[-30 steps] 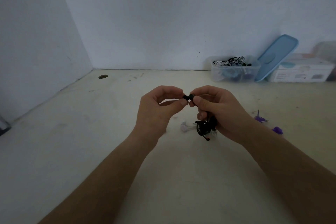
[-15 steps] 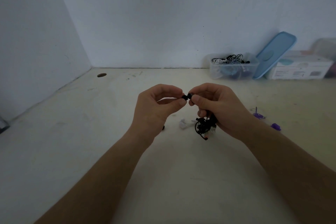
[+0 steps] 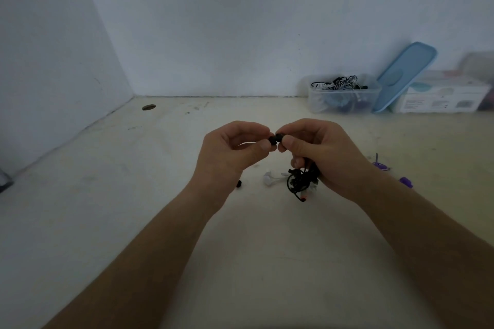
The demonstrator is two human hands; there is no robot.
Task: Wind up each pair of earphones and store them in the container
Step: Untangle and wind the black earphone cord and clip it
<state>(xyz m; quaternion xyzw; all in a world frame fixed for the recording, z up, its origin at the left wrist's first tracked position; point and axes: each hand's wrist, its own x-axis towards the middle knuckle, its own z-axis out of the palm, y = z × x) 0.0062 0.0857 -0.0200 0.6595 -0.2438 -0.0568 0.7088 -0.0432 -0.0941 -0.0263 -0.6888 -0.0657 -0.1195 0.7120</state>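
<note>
Left hand (image 3: 230,152) pinches 1 of the 2 earbuds (image 3: 276,139) between thumb and forefinger. The right hand (image 3: 320,152) pinches the other, and its lower fingers curl round the bunched cable of the black earphones (image 3: 300,181). Both hands are closed on that 1 pair, held up over the counter (image 3: 160,195), and the buds touch tip to tip between the hands. The bundle hangs from the right palm with the plug end dangling at the bottom.

I judge the pair very light and limp. The cable is thin and springy, so I expect a loose coil to unwind unless it is pinched. The buds are small and smooth and could slip. I'd hold at the buds and across the wound loops, not by a single strand.

White earphones (image 3: 272,178) lie on the counter under the hands, not yet wound. A small black piece (image 3: 239,183) sits near the left wrist; I can't tell what it is. 2 purple bits (image 3: 381,165) lie to the right.

The container (image 3: 316,103) stands open at the back wall, well apart from the hands, with earphones already inside. A blue lid (image 3: 403,75) leans just beside it, and a white box (image 3: 443,96) is further right. Nothing blocks the way there. The dangling plug could snag the white pair.
</note>
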